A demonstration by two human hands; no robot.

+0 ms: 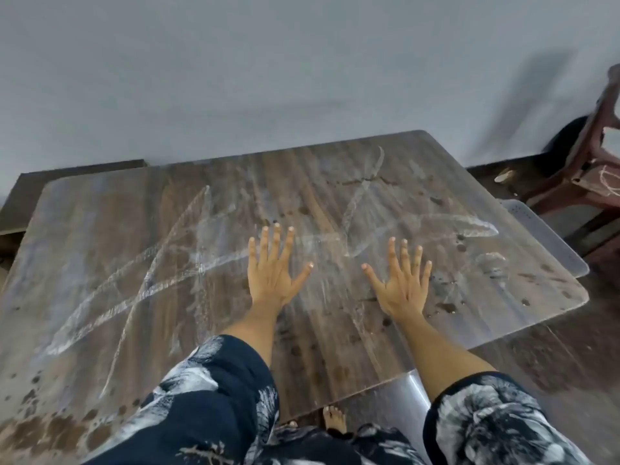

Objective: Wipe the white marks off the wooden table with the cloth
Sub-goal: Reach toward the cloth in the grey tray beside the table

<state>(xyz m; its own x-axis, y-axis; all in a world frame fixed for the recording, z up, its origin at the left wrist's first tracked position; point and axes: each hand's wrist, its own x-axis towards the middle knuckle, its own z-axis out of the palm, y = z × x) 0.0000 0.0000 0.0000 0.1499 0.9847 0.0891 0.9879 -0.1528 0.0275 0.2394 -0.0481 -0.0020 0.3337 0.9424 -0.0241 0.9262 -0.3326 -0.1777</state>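
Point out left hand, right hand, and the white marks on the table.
left hand (271, 273), head view, back of the hand
right hand (404, 283), head view, back of the hand
white marks (110, 298), head view, crossing of the left streaks

A single head-worn wide-angle view looks forward and steeply down from close above the wooden table (335, 330), whose far edge and the grey wall (268, 78) lie toward 12 o'clock.

Loose dark navy sleeves (214, 394) printed with large white feathery flowers cover both forearms short of the wrists, bare left hand (271, 270) and right hand (401, 280) beyond them, matching fabric at six o'clock.
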